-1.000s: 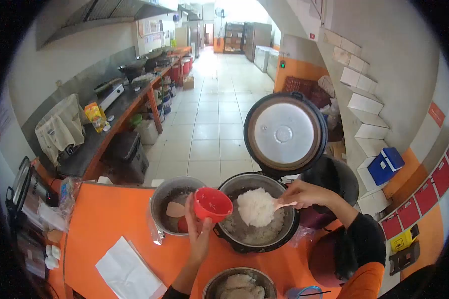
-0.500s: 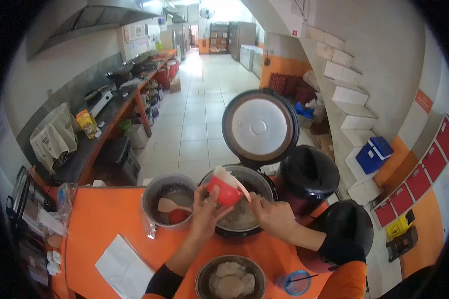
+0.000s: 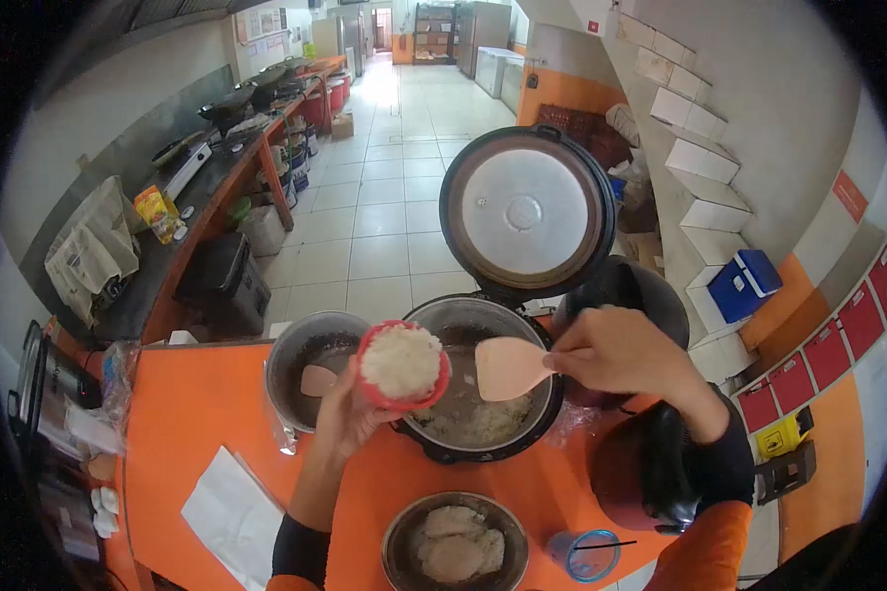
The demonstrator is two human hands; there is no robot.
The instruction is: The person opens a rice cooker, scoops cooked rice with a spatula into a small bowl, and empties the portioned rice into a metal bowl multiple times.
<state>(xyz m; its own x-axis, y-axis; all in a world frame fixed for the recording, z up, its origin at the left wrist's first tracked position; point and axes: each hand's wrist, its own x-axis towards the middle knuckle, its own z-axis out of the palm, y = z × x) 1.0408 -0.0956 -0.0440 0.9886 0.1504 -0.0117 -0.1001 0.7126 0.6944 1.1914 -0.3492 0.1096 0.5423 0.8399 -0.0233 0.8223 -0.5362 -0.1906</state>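
My left hand [image 3: 343, 422] holds a red bowl [image 3: 437, 379] heaped with white rice [image 3: 400, 362], its open side turned toward the camera. In my right hand [image 3: 609, 350] is a pale pink paddle [image 3: 508, 367], its flat blade bare, above the open rice cooker [image 3: 546, 409]. Some rice lies low in the cooker pot, and its round lid [image 3: 524, 212] stands raised behind. To the left, partly behind my left hand, a grey pot [image 3: 284, 379] has another paddle [image 3: 317, 380] in it. A metal bowl [image 3: 394, 552] with whitish lumps sits nearer me.
White paper [image 3: 235, 522] lies on the orange table [image 3: 182, 394]. A blue cup [image 3: 586, 558] with a dark straw stands front right. Two dark rounded containers [image 3: 636, 473] [image 3: 650, 295] are at the right. Beyond are a dark bin [image 3: 225, 286], a long counter and stairs with a blue cooler [image 3: 744, 285].
The bowl, tilted under the paddle before, now faces the camera full of rice. My right hand has drawn the paddle right and up, away from the bowl. The view has shifted slightly.
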